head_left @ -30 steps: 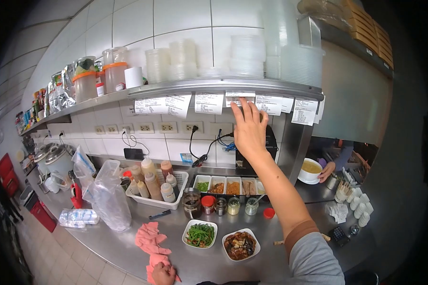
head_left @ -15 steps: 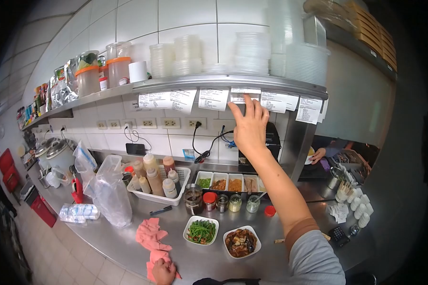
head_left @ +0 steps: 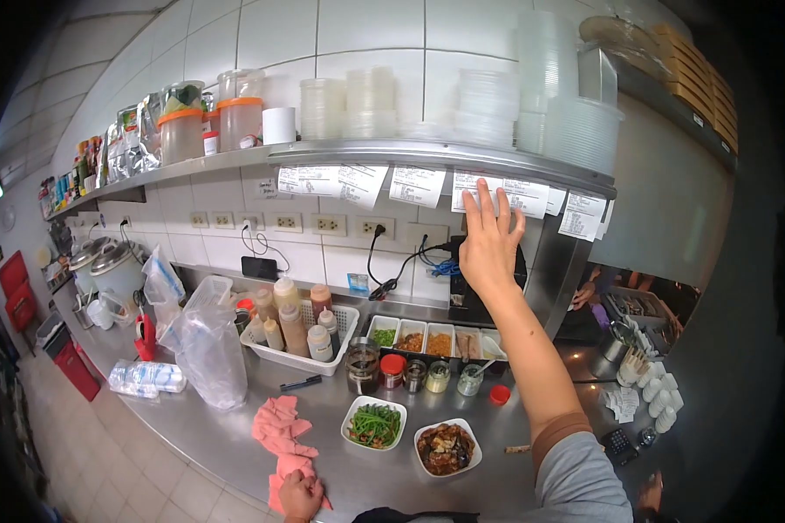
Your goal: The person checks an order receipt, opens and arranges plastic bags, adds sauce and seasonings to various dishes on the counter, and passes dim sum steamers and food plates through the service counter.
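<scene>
My right hand (head_left: 492,242) is raised to the order slips under the shelf. Its fingers are spread, with the tips over a white order slip (head_left: 471,186); whether they touch the paper I cannot tell. Low in the view, my left hand (head_left: 301,495) is curled closed on the lower end of a bunched pink cloth (head_left: 279,425) on the steel counter (head_left: 358,488). To the right of the cloth stand a white bowl of green beans (head_left: 375,424) and a white bowl of dark braised food (head_left: 446,449).
Behind the bowls are open jars (head_left: 363,366), a topping rack (head_left: 412,336) and a basket of sauce bottles (head_left: 292,336). Plastic bags (head_left: 205,357) stand left. Clear containers (head_left: 371,100) fill the metal shelf (head_left: 445,152). Another person's hand (head_left: 584,296) shows through the opening at right.
My right hand's fingers have spread and drawn away from their pinch-like pose at the slip, which now hangs down flatter. My left hand stays on the cloth. The view has shifted slightly.
</scene>
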Tool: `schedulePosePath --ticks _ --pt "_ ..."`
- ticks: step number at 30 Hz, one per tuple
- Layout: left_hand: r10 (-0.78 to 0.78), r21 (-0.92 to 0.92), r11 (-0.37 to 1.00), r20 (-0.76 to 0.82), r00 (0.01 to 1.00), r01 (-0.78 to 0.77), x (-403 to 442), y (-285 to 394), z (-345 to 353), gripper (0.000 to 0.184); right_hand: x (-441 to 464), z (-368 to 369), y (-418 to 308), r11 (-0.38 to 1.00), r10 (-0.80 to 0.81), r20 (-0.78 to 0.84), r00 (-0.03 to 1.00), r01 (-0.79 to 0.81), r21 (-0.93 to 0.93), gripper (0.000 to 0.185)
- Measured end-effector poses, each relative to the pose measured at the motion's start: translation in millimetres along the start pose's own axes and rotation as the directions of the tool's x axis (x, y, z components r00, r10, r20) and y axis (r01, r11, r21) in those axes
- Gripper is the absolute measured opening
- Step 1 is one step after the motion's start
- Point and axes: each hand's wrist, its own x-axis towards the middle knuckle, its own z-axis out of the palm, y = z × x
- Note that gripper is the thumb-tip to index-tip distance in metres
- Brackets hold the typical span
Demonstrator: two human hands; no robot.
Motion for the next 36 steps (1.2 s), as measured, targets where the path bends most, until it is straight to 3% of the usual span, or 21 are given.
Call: schedulePosePath --ticks 5,8,11,14,16,20,21,23,25,28,30,32,36 --pt "0.000 -0.018 1.000 0.012 1.000 0.000 2.4 -0.7 -3.1 0.019 -5.6 -14.0 -11.3 0.996 0.005 -0.030 1.000 -0.002 0.086 0.069" --pt "0.017 -0.025 1.000 0.007 1.000 -0.017 0.3 -2.8 -3.4 0.016 -42.3 -25.3 -37.9 0.960 -0.086 -0.034 0.996 0.092 0.266 0.067" --pt "-0.075 -0.071 0.994 0.038 0.996 0.077 -1.3 -7.0 0.8 0.031 -116.8 -26.9 -81.1 0.847 -0.215 0.120 0.969 0.123 0.518 0.066" --pt "-0.145 -0.131 0.982 -0.048 0.988 0.138 9.2 15.5 -16.9 0.034 -214.5 -24.2 -131.0 0.707 -0.356 0.334 0.873 0.018 0.707 0.065" --pt "-0.145 -0.105 0.984 0.011 0.989 0.146 3.5 11.3 -14.3 0.036 -285.4 -20.6 -158.8 0.646 -0.480 0.482 0.733 -0.076 0.759 0.066" --pt "-0.092 -0.230 0.968 0.032 0.995 0.097 -2.1 -9.7 -5.9 0.039 -360.4 -40.8 -182.3 0.509 -0.651 0.485 0.583 -0.138 0.850 0.067" --pt "0.010 -0.240 0.971 0.093 0.996 0.013 -3.0 -18.9 -10.7 0.036 -364.9 -44.9 -184.8 0.492 -0.687 0.489 0.538 -0.152 0.857 0.067" --pt "-0.105 -0.531 0.782 0.402 0.910 0.325 -2.6 -46.9 -15.0 0.034 -368.6 -45.1 -192.7 0.501 -0.688 0.510 0.516 -0.171 0.848 0.067" --pt "-0.118 -0.609 0.494 0.660 0.742 0.620 -1.4 -44.1 -54.9 0.033 -370.6 -46.7 -205.5 0.489 -0.688 0.511 0.516 -0.191 0.851 0.066" --pt "-0.108 -0.480 0.795 0.489 0.866 0.370 -13.0 -65.7 -115.6 0.036 -367.7 -39.6 -236.1 0.455 -0.702 0.476 0.530 -0.180 0.872 0.067" --pt "-0.115 -0.386 0.867 0.458 0.882 0.314 -32.1 -100.8 -152.7 0.032 -375.8 -26.8 -264.8 0.453 -0.735 0.454 0.503 -0.133 0.881 0.071" --pt "-0.338 -0.380 0.768 0.445 0.830 0.516 -62.2 -139.7 -187.5 0.035 -379.1 -23.1 -290.8 0.478 -0.723 0.428 0.543 -0.055 0.877 0.069" --pt "-0.627 -0.364 0.647 0.246 0.739 0.671 -162.5 -228.3 -247.2 0.033 -415.3 -1.7 -339.9 0.533 -0.667 0.367 0.648 0.072 0.843 0.051"
